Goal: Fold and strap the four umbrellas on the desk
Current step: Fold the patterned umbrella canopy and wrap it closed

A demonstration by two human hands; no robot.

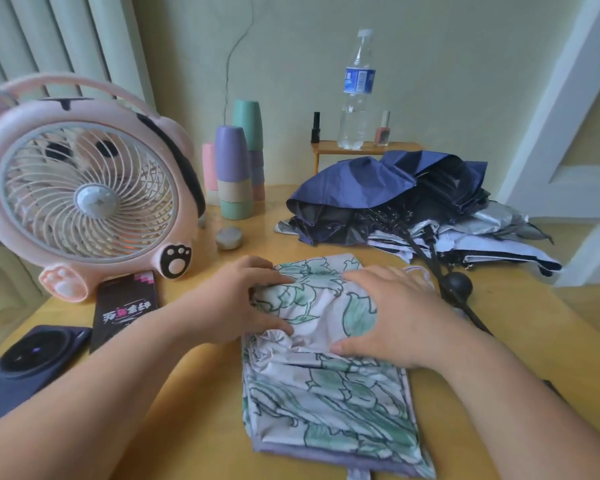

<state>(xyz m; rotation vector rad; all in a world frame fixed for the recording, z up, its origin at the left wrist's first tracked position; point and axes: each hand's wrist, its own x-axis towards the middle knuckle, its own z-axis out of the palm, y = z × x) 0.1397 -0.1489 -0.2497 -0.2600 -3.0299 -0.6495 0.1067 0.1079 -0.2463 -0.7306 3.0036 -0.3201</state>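
A white umbrella with a green floral print (329, 396) lies collapsed and flattened on the yellow desk (205, 427), its canopy in loose folds. My left hand (236, 299) presses on its upper left part, fingers and thumb spread over the cloth. My right hand (392, 313) lies flat on its upper right part. Behind, at the right, a navy blue umbrella (378, 181) sits unfolded on a heap of other umbrellas, one silver and white (492, 233). A black round handle (457, 285) on a black shaft pokes out toward my right hand.
A pink cat-shaped fan (87, 199) stands at the left. In front of it lie a dark phone (125, 306) and a black camera-like device (28, 362). Stacked pastel cups (238, 168), a small round object (228, 238), and a little shelf (361, 148) with a water bottle (355, 95) stand behind.
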